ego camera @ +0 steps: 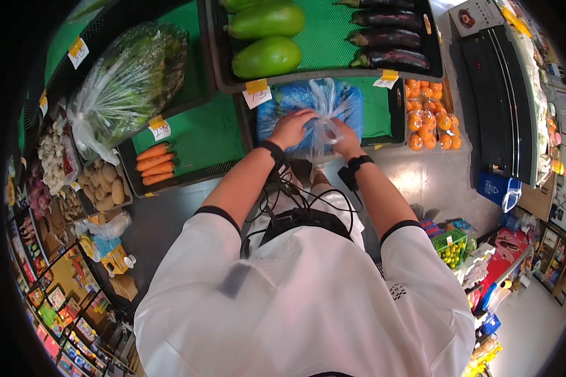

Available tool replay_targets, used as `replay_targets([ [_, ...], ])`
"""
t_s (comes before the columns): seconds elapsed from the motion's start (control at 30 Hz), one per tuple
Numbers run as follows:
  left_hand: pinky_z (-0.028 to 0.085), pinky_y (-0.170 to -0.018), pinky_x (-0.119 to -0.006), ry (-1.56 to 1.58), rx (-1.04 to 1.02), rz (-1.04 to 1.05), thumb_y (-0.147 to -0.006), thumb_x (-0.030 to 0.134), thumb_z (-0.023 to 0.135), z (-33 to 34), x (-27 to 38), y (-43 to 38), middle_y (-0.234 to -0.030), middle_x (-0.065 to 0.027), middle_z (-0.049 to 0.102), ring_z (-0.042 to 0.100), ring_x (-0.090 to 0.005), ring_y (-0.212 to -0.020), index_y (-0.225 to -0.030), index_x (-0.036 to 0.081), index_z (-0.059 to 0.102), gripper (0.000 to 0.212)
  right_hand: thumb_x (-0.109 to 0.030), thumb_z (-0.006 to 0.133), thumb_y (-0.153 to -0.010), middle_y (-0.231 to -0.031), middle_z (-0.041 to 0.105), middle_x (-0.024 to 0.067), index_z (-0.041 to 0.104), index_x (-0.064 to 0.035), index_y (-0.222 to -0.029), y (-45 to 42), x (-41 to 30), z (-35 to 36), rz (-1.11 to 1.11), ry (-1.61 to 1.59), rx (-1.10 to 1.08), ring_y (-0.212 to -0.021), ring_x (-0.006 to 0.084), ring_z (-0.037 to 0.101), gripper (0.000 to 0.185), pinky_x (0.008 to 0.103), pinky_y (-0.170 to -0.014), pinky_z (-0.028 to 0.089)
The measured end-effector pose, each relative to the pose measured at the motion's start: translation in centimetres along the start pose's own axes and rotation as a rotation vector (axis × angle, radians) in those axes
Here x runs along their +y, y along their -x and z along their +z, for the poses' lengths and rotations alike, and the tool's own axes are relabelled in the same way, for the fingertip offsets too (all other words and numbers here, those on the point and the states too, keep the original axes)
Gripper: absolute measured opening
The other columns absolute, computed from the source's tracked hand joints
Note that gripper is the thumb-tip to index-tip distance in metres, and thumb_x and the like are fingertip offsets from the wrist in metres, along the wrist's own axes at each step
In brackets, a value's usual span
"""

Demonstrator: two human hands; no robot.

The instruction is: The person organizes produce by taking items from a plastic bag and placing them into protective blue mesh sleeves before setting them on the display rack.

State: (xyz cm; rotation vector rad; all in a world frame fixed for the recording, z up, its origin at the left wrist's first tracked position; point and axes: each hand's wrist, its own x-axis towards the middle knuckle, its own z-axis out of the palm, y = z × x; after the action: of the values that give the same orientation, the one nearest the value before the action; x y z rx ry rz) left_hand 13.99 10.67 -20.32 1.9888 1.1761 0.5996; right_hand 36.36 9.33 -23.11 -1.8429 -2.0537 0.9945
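Observation:
A clear plastic bag with blue wrapping inside rests in the black crate ahead of me. Its gathered neck and white looped handles stand up at the middle. My right hand pinches the loop from the right. From the other side, my left hand lies against the bag with its fingers bent toward the knot; whether they grip it is unclear. A little green shows through the plastic on the left; the rest of the contents is hidden.
Behind the bag stands a crate with green gourds and eggplants. Carrots and bagged greens lie to the left. Packed oranges sit on the right, near a black display case. Cables hang at my waist.

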Motion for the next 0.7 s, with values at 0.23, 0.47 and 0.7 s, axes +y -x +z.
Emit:
replay_targets([
  [0.23,0.051,-0.082,-0.047,-0.197,-0.121,-0.216,-0.083,0.016,0.059,3.4,0.0,-2.3,-0.106,-0.0134,0.067,0.063,-0.0366,-0.098,-0.106,0.019,0.063,0.024,-0.017,0.054,-0.08,-0.1,0.069,0.0189,0.07,-0.0123,-0.098,1.1,-3.1,-4.1,0.127,0.132,-0.001,-0.092,0.0392,0.066,0.025,0.0467,-0.081,0.053],
  [0.47,0.049,-0.064,-0.043,0.047,0.241,-0.21,-0.076,0.021,0.07,-4.7,1.1,2.3,-0.08,-0.017,0.064,0.063,-0.0371,-0.078,-0.086,0.009,0.063,0.017,-0.027,0.059,-0.075,-0.091,0.069,0.025,0.07,0.0033,-0.093,6.4,10.1,-9.6,0.639,-0.129,0.385,-0.092,0.0398,0.066,0.037,0.0442,-0.08,0.051],
  [0.7,0.045,-0.064,-0.032,0.253,0.442,-0.306,-0.079,0.017,0.073,-11.0,2.1,13.7,-0.073,-0.0106,0.055,0.055,-0.0241,-0.066,-0.082,0.002,0.057,0.023,-0.005,0.062,-0.072,-0.112,0.059,0.0203,0.056,0.0019,-0.109,8.0,-2.9,-8.5,-0.171,0.192,0.724,-0.107,0.0386,0.054,0.038,0.044,-0.094,0.043],
])
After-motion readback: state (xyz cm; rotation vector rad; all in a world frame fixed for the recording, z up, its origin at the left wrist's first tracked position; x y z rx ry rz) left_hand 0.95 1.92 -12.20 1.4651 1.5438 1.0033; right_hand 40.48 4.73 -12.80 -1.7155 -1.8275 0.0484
